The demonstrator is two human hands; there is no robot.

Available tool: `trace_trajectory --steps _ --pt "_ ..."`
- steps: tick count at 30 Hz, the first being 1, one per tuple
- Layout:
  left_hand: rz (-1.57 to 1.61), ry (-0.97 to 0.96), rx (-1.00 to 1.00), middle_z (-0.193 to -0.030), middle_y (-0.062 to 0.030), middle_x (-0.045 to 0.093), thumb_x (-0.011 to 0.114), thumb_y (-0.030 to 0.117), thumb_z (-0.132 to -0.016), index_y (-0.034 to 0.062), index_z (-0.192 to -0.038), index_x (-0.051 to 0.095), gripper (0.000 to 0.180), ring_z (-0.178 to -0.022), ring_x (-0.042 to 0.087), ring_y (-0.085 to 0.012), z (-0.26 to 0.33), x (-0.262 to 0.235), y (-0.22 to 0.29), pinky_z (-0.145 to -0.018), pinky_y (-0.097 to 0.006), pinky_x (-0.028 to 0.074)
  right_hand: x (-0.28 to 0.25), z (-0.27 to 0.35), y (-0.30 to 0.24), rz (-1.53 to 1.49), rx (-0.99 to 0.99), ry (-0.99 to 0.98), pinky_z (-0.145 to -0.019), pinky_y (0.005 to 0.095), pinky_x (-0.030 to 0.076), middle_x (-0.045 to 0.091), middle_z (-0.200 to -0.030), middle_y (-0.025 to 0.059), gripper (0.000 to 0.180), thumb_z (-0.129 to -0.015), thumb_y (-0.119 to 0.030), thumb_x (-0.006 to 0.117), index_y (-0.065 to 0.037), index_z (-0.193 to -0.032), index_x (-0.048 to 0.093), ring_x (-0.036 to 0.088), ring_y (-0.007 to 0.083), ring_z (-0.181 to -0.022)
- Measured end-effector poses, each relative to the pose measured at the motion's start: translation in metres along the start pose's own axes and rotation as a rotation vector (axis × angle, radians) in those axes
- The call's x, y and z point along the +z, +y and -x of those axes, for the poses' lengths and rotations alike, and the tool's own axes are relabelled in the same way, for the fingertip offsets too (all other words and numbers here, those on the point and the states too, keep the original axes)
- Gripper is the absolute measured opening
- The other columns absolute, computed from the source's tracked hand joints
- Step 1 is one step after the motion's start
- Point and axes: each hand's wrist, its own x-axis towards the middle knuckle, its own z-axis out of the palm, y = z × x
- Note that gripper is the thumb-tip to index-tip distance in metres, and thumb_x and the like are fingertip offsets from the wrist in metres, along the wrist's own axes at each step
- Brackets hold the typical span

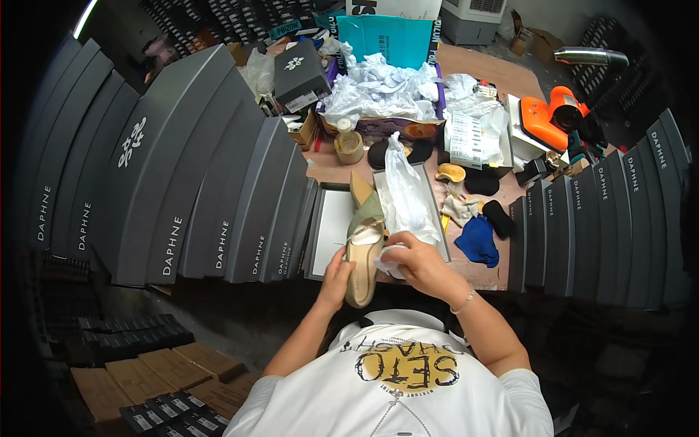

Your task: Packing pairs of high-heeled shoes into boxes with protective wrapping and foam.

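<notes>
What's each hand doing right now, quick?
Left hand: closed, holding the green-and-tan pointed shoe by its heel end.
Right hand: closed, holding a crumpled thin white wad, exact material unclear.

White short-sleeved T-shirt (306, 397) with black-and-yellow print (408, 366), silvery chain (395, 398) toward six o'clock; pale, perhaps beaded bracelet (464, 302) toward four o'clock.

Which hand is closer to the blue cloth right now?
Right. The right hand, with a white wad, is left of the blue cloth, not touching it; the left hand is farther left, at the green shoe.
</notes>
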Motion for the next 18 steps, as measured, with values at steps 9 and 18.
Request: trace_trajectory --steps 9,18 --pt "-0.411 0.027 0.053 -0.116 -0.0233 0.057 0.056 0.024 -0.091 -0.0101 -0.138 0.018 0.070 -0.106 0.058 -0.0223 0.043 0.038 -0.039 -0.089 -0.032 0.045 0.074 0.001 0.020 0.434 0.220 -0.159 -0.073 0.0413 0.052 0.054 -0.104 0.0158 0.025 -0.076 -0.010 0.060 -0.004 -0.100 0.056 0.058 0.0356 -0.090" --pt "-0.400 0.006 0.149 -0.111 -0.0237 0.059 0.056 0.024 -0.090 -0.0062 -0.135 0.027 0.061 -0.102 0.060 -0.0263 0.036 0.057 -0.046 -0.088 -0.035 0.045 0.056 0.022 0.050 0.381 0.029 0.019 -0.079 0.0337 0.048 0.054 -0.107 0.0115 0.028 -0.075 -0.006 0.057 -0.007 -0.102 0.062 0.054 0.0276 -0.098"
